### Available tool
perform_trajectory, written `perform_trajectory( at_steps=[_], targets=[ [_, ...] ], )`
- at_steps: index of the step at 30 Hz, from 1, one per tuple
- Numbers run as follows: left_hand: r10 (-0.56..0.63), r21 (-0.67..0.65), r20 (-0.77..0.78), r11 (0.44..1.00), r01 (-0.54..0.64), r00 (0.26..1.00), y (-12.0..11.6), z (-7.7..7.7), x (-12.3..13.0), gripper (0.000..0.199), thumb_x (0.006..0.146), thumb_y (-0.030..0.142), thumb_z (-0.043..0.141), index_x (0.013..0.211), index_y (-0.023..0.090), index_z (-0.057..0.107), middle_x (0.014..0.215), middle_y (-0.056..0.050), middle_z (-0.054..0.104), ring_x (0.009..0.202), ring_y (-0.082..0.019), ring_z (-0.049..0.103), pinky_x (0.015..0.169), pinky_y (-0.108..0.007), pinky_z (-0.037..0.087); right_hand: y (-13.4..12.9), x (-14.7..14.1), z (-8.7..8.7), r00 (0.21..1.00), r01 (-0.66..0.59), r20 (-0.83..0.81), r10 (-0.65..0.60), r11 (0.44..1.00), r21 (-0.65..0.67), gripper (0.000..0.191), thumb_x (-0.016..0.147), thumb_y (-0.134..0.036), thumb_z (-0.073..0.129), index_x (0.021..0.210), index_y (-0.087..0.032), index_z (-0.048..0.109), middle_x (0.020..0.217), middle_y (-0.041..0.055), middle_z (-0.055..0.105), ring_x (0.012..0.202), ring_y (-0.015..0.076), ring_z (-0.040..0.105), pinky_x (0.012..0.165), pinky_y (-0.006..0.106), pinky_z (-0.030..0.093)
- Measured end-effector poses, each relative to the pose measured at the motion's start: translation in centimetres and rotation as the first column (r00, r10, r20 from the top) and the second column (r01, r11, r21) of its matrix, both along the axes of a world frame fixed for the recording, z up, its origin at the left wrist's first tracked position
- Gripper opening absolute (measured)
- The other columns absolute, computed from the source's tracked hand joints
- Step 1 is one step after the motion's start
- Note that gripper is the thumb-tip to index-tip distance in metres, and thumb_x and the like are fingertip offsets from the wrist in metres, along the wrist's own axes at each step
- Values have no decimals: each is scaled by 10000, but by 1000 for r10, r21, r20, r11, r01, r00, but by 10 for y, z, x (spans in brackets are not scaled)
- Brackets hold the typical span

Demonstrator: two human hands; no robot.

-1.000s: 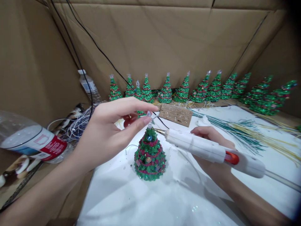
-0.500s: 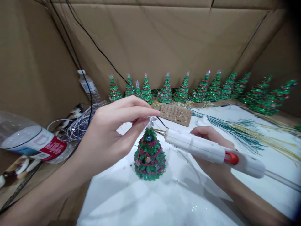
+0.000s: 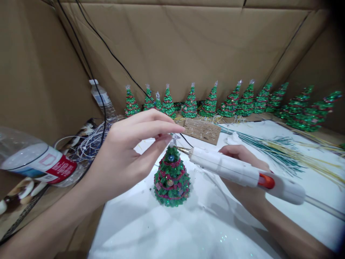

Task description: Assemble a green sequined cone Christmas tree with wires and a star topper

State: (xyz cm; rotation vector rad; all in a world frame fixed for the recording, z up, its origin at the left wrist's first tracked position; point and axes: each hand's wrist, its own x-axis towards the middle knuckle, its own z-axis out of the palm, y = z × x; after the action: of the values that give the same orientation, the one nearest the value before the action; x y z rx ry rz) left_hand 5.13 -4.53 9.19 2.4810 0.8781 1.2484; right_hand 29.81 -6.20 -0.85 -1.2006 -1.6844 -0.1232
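A small green tree (image 3: 172,180) with red garlands and beads stands upright on the white work surface (image 3: 151,233). At its top is a clear star (image 3: 175,137), pinched between the thumb and fingers of my left hand (image 3: 132,151). My right hand (image 3: 242,172) is wrapped round a white glue gun (image 3: 223,167) with an orange trigger. The gun's metal nozzle points left and meets the treetop just under the star. Part of my right hand is hidden behind the gun.
Several similar trees (image 3: 190,102) line the back by the cardboard wall (image 3: 175,46). A brown card (image 3: 202,131) and green and yellow wires (image 3: 272,147) lie in front. Bottles (image 3: 60,167) and tangled wires (image 3: 90,144) are at left; a black cable hangs there.
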Motion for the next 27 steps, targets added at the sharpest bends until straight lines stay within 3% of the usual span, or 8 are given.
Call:
perform_trajectory(
  at_steps=[11, 21, 27],
  targets=[
    [30, 8, 15, 1000, -30, 999, 0, 0, 1, 242, 882, 96, 562, 953, 268, 717, 1002, -3, 698, 938, -195, 648, 755, -280, 539, -1, -2, 1, 999, 15, -37, -15, 1000, 12, 110, 719, -202, 625, 827, -219, 609, 666, -32, 630, 557, 112, 554, 524, 234, 403],
    [-31, 28, 64, 999, 29, 997, 4, -3, 1, 177, 824, 121, 686, 984, 188, 718, 989, -33, 694, 881, -188, 643, 737, -294, 533, 7, 1, 3, 997, -61, 47, 55, 989, 137, 139, 756, -182, 658, 866, -233, 591, 744, 21, 573, 633, 166, 534, 541, 300, 390],
    [-52, 29, 69, 998, 51, 996, 5, -3, 0, 184, 815, 126, 706, 986, 193, 717, 986, -37, 691, 875, -190, 644, 754, -314, 534, 6, 1, 2, 998, -59, 37, 55, 992, 113, 134, 779, -174, 634, 889, -235, 588, 762, 16, 575, 648, 165, 542, 557, 304, 395]
  ],
)
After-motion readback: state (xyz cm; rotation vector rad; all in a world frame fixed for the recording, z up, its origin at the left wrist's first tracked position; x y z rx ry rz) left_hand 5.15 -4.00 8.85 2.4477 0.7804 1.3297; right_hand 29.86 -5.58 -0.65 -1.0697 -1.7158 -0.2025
